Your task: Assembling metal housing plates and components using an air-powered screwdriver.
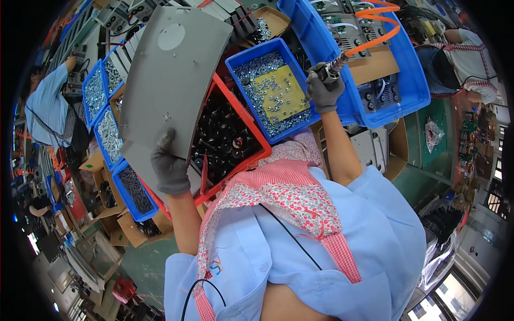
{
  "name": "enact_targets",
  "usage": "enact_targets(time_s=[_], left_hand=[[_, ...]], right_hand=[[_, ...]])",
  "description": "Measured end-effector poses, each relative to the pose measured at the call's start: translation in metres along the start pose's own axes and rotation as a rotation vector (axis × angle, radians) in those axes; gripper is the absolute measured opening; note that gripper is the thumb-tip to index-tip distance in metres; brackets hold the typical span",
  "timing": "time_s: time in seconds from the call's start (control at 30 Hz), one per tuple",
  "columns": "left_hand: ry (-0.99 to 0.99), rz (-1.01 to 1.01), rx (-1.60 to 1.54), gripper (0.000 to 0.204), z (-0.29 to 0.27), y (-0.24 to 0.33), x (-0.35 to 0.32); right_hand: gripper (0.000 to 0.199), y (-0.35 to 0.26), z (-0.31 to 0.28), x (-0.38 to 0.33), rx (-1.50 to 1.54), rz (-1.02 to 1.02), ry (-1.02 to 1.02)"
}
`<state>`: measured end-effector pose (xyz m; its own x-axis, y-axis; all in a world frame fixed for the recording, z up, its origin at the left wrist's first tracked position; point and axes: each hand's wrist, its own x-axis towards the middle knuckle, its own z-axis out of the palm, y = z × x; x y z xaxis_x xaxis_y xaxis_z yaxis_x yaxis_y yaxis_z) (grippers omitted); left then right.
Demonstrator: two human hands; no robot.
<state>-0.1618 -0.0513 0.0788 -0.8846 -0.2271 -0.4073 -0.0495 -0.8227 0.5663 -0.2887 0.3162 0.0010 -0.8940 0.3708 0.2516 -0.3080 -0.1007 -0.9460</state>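
Observation:
My left hand [170, 167], in a grey glove, grips the near edge of a flat grey metal panel [160, 80], its thumb on top. The panel has a pale round patch and small studs, and lies tilted over a red bin [247, 115] of black parts. In my gloved right hand [325, 95] is an air screwdriver [334, 67], joined to an orange coiled hose [395, 27]. The tool is held apart from the panel, to its right. Between my hands sits a blue bin [235, 75] of small metal nuts, with a yellow sheet [281, 93] inside.
At right, a large blue crate [415, 101] holds assembled grey units with green boards. Several small blue bins of screws [111, 136] line the left side. Two people work nearby: one in blue [51, 107] at left, another [471, 64] at right.

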Motion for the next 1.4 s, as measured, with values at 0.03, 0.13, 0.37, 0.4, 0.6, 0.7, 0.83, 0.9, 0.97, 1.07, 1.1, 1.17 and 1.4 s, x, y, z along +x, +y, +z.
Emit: enact_targets(time_s=[0.03,0.13,0.37,0.4,0.6,0.7,0.83,0.9,0.97,1.07,1.1,1.17,1.4], left_hand=[[0.011,0.028,0.048,0.023,0.006,-0.002,-0.003],[-0.116,-0.055,0.051,0.022,0.014,0.003,-0.006],[0.028,-0.169,-0.154,0.024,0.032,-0.007,-0.008],[0.008,-0.170,-0.139,0.023,0.029,-0.007,-0.007],[0.082,-0.084,-0.026,0.021,0.027,-0.007,-0.009],[0.117,-0.076,-0.007,0.021,0.029,-0.007,-0.012],[0.120,-0.081,0.036,0.022,0.033,-0.009,-0.013],[0.118,-0.086,0.051,0.023,0.030,-0.009,-0.010],[0.108,-0.091,0.064,0.022,0.020,-0.013,-0.004],[0.176,-0.100,0.081,0.022,0.010,-0.018,0.000],[0.178,-0.094,0.126,0.022,0.014,-0.017,-0.002],[0.185,-0.080,0.215,0.023,0.028,-0.019,-0.010],[0.154,-0.038,0.211,0.027,0.048,-0.018,-0.019]], right_hand=[[0.021,0.002,0.000,0.001,-0.001,-0.035,-0.003],[0.022,-0.004,0.006,-0.002,0.044,0.000,-0.027],[0.022,-0.003,0.030,-0.016,0.034,0.047,-0.138],[0.020,0.000,0.034,-0.017,0.018,0.072,-0.131],[0.022,-0.001,0.035,-0.035,0.069,0.183,-0.231],[0.024,0.005,0.033,-0.041,0.073,0.191,-0.234],[0.024,0.007,0.030,-0.047,0.043,0.143,-0.238],[0.024,0.009,0.028,-0.051,0.035,0.128,-0.235],[0.025,0.012,0.026,-0.054,0.032,0.116,-0.228],[0.025,0.014,0.027,-0.057,0.018,0.142,-0.210],[0.025,0.017,0.027,-0.059,0.019,0.160,-0.203],[0.025,0.022,0.023,-0.059,-0.038,0.163,-0.232],[0.022,0.028,0.030,-0.055,-0.014,0.118,-0.256]])
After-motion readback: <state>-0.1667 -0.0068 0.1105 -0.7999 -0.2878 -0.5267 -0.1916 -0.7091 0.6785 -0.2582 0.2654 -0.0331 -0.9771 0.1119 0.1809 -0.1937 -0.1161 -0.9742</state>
